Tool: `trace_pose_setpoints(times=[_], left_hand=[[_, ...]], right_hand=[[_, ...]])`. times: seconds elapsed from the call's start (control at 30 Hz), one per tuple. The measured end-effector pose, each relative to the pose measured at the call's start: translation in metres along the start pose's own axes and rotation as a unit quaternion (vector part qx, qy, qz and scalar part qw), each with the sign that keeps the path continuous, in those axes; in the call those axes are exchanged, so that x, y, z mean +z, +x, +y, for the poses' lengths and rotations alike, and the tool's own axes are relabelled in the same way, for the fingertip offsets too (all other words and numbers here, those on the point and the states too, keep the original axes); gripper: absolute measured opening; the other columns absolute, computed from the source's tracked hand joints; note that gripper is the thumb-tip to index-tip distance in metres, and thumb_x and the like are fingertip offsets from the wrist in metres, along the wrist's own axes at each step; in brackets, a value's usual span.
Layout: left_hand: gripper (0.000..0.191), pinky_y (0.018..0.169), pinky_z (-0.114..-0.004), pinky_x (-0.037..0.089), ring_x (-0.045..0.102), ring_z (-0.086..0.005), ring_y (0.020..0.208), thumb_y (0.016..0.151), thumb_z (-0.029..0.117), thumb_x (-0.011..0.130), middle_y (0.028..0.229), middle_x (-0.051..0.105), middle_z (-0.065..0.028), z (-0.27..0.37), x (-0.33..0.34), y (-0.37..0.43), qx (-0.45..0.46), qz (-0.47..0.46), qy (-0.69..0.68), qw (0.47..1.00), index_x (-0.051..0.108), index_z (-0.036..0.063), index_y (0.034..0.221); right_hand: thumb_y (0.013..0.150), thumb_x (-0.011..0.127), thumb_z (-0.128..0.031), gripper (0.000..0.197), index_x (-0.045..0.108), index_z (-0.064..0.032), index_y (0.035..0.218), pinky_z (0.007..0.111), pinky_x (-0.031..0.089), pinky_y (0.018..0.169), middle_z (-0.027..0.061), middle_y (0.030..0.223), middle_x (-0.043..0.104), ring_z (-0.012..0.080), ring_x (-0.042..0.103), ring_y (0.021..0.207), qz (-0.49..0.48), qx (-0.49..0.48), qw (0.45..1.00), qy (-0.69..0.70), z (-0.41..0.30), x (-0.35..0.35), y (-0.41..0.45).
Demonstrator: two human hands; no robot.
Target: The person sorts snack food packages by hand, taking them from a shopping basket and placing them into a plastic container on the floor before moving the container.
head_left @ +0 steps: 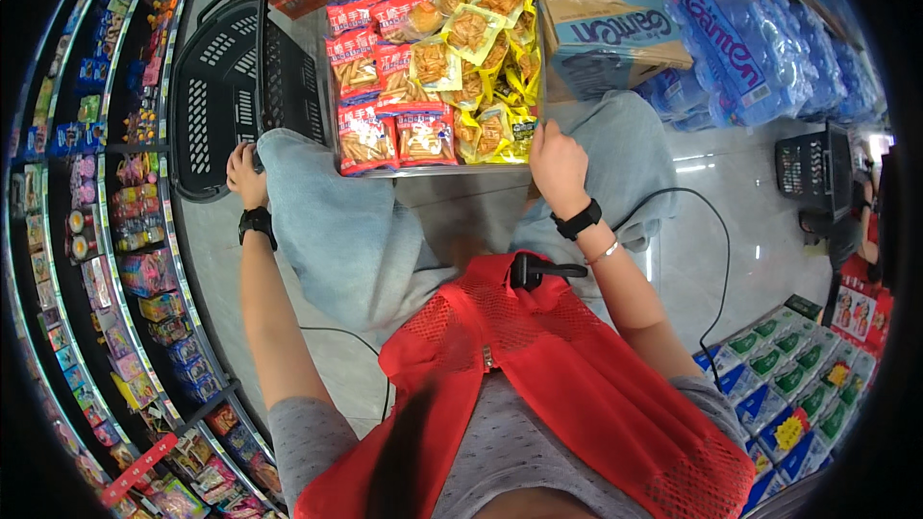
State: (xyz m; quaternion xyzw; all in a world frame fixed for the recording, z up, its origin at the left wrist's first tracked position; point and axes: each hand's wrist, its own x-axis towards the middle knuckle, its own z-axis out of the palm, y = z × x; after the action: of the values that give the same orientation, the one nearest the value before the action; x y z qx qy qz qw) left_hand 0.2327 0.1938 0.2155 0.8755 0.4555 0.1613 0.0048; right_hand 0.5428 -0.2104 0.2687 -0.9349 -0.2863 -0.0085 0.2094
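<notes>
A clear-walled display tray (440,171) stands before my knees. Red packets of finger-shaped biscuits (358,72) fill its left side, and yellow-and-clear packets of round, noodle-like snacks (472,32) lie in its right side. My right hand (560,166) grips the tray's near right corner, thumb uppermost. On the left, a black plastic shopping basket (216,97) is tipped with its slotted wall toward me. My left hand (247,176) curls its fingers over the basket's near rim, beside my left knee; part of that grip is hidden.
Shelves of packaged sweets and toys (137,209) curve along the left. A cardboard carton (606,21) and blue-wrapped bottle packs (743,43) stand at upper right. Another black basket (807,166) and part of a person (858,231) are farther right. Stacked boxes (786,382) stand lower right, near a black cable (727,252).
</notes>
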Motion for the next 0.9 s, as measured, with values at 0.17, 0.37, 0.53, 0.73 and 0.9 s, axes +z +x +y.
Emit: trace_pose_setpoints(times=[0.17,0.37,0.53,0.73,0.9], left_hand=[[0.043,0.098,-0.05,0.015,0.025,-0.027,0.123,0.066,0.018,0.058,0.128,0.037,0.0012,-0.006,-0.005,0.003,0.003,-0.013,0.026,1.0,0.051,0.0214,0.108],[0.054,0.099,-0.048,0.017,0.023,-0.0308,0.125,0.074,0.028,0.057,0.133,0.03,-0.0091,-0.003,-0.007,0.018,-0.015,-0.082,-0.007,0.997,0.038,0.0174,0.124],[0.056,0.095,-0.035,0.032,0.041,-0.0299,0.113,0.081,0.027,0.057,0.121,0.042,-0.0211,0.014,-0.041,0.054,-0.054,-0.119,-0.258,0.957,0.035,-0.0045,0.122],[0.031,0.079,-0.024,0.04,0.052,-0.014,0.089,0.085,0.019,0.051,0.096,0.057,-0.0084,0.109,-0.128,0.06,0.023,-0.226,-0.3,0.926,0.052,-0.0035,0.106],[0.035,0.08,-0.024,0.04,0.051,-0.0141,0.091,0.085,0.021,0.052,0.099,0.055,-0.01,0.155,-0.13,0.046,0.095,-0.328,-0.284,0.896,0.047,-0.0027,0.111]], right_hand=[[0.086,0.046,-0.021,0.023,0.049,-0.0027,0.071,0.045,0.044,0.046,0.019,0.055,0.055,0.0365,0.055,0.051,0.002,0.005,1.0,0.004,-0.001,-0.002,-0.001],[0.084,0.045,-0.023,0.026,0.052,-0.0012,0.073,0.046,0.046,0.051,0.0208,0.06,0.057,0.0373,0.057,0.055,-0.02,0.012,1.0,0.014,0.002,-0.004,0.003],[0.078,0.045,-0.031,0.037,0.06,0.0026,0.074,0.046,0.046,0.069,0.0243,0.076,0.059,0.0399,0.058,0.073,-0.162,0.041,0.983,0.078,0.002,-0.017,0.026],[0.072,0.046,-0.027,0.034,0.059,0.0035,0.063,0.041,0.047,0.06,0.022,0.062,0.058,0.037,0.059,0.065,-0.14,-0.019,0.981,0.135,0.014,-0.039,0.082],[0.069,0.049,-0.026,0.035,0.056,0.0057,0.056,0.03,0.044,0.044,0.0146,0.055,0.058,0.0223,0.057,0.05,-0.395,-0.005,0.914,0.094,0.009,-0.042,0.123]])
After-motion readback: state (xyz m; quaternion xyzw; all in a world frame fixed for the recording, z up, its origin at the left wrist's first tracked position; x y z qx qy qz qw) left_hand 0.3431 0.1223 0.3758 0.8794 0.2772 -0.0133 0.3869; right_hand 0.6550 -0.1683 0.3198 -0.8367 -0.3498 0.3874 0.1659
